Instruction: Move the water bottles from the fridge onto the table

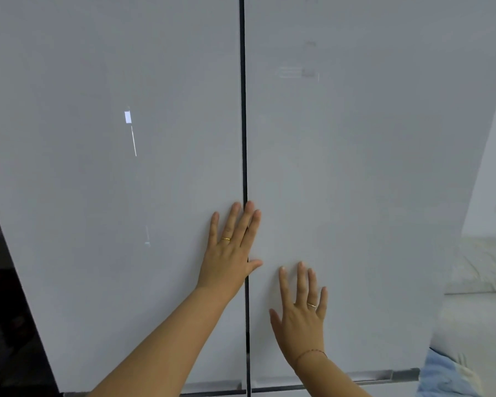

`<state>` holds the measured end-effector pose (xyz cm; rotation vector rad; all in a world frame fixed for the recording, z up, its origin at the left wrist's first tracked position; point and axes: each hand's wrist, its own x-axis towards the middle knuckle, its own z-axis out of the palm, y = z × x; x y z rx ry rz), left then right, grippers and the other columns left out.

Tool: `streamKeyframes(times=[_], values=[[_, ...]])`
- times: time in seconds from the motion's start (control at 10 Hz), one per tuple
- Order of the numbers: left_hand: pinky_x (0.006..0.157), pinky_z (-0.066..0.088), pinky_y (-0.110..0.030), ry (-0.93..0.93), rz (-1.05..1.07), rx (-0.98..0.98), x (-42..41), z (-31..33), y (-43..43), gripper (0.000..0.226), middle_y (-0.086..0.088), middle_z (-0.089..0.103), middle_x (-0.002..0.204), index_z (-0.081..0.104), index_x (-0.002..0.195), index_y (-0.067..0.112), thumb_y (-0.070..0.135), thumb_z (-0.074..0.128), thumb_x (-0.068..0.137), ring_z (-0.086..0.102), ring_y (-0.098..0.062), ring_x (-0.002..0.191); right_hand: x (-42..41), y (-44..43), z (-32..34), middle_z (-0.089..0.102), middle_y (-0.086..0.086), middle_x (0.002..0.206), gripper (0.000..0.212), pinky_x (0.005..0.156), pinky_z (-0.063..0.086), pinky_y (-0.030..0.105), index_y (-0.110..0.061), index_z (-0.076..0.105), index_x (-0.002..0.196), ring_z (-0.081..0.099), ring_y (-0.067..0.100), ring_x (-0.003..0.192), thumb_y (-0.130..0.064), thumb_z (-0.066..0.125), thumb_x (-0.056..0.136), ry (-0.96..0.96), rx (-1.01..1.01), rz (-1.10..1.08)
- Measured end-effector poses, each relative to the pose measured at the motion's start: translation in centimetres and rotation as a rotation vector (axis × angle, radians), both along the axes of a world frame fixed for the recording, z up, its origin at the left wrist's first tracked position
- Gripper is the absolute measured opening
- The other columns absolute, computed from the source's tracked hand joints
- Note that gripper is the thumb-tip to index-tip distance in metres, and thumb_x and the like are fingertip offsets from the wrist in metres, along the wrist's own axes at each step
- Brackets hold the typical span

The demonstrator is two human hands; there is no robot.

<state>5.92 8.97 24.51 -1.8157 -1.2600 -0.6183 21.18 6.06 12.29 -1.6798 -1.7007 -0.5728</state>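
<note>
Closed fridge, bottles unseen: our left hand, spread flat, straddles the vertical seam; right hand, spread flat, lies lower right of it.

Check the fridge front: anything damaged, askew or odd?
Nothing stands out. The left door and right door are shut, the seam between them straight. The left hand and right hand lie flat on them. Only faint marks show high on the right door.

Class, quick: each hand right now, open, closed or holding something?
Left hand: open, flat across the fridge door seam, holding nothing.
Right hand: open, flat against the right door, holding nothing.
</note>
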Motion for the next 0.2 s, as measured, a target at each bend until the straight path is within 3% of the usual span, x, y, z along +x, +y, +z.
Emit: streamKeyframes(times=[0.1, 0.2], values=[[0.115, 0.009, -0.057, -0.026, 0.016, -0.021, -0.1, -0.2, -0.5, 0.103, -0.009, 0.007, 0.161, 0.013, 0.152, 0.013, 0.055, 0.067, 0.075, 0.007, -0.031, 0.147, 0.5, -0.2, 0.6, 0.014, 0.012, 0.159, 0.104, 0.113, 0.01, 0.051, -0.025, 0.028, 0.148, 0.007, 0.03, 0.147, -0.038, 0.081, 0.059, 0.013, 0.015, 0.04], [0.114, 0.013, -0.056, -0.087, -0.062, -0.015, -0.2, -4.7, -2.8, 0.102, -0.009, 0.015, 0.16, 0.023, 0.15, 0.013, 0.056, 0.071, 0.072, 0.012, -0.031, 0.147, 1.5, -0.7, -0.1, 0.008, 0.003, 0.161, 0.098, 0.114, 0.007, 0.045, -0.027, 0.028, 0.148, 0.013, 0.023, 0.146, -0.039, 0.074, 0.062, 0.052, 0.113, 0.107]])
